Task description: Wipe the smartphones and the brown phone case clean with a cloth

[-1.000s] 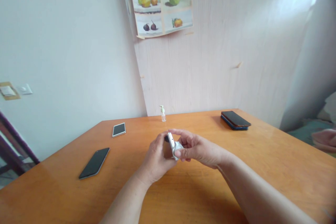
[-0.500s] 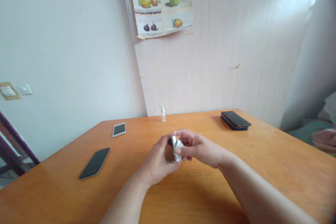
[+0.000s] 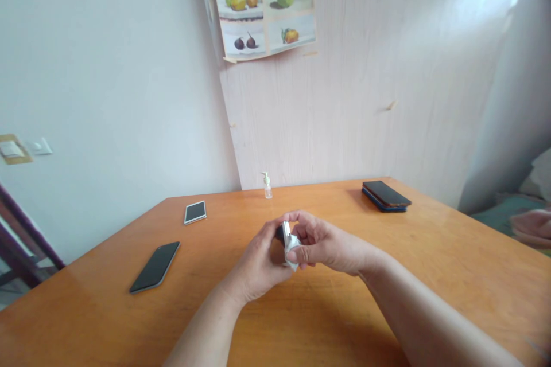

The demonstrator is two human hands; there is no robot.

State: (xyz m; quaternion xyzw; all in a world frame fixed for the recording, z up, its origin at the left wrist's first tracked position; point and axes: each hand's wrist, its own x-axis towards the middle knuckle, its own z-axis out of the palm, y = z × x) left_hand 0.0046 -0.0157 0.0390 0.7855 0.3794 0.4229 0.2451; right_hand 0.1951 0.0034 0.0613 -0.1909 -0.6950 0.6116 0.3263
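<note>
My left hand (image 3: 258, 261) is closed around a phone (image 3: 286, 229), held on edge above the middle of the table. Its silvery side faces up and right, and a strip of its dark face shows inside my grip. In my right hand (image 3: 321, 243) a crumpled white tissue (image 3: 293, 252) is pinched under the thumb. The tissue presses against the lower part of the phone's edge. My right fingertips reach over the phone's top end, near the left fingers. Much of the phone is hidden by both hands.
On the wooden table (image 3: 344, 309), a dark phone (image 3: 155, 266) and a smaller white-framed phone (image 3: 195, 212) lie to the left. A clear pump bottle (image 3: 267, 188) stands at the back. Stacked dark phones (image 3: 386, 195) lie at the back right, near the wall.
My right thumb and the tissue have slid slightly down along the phone's edge, baring more of its upper side. My left hand keeps its hold.
</note>
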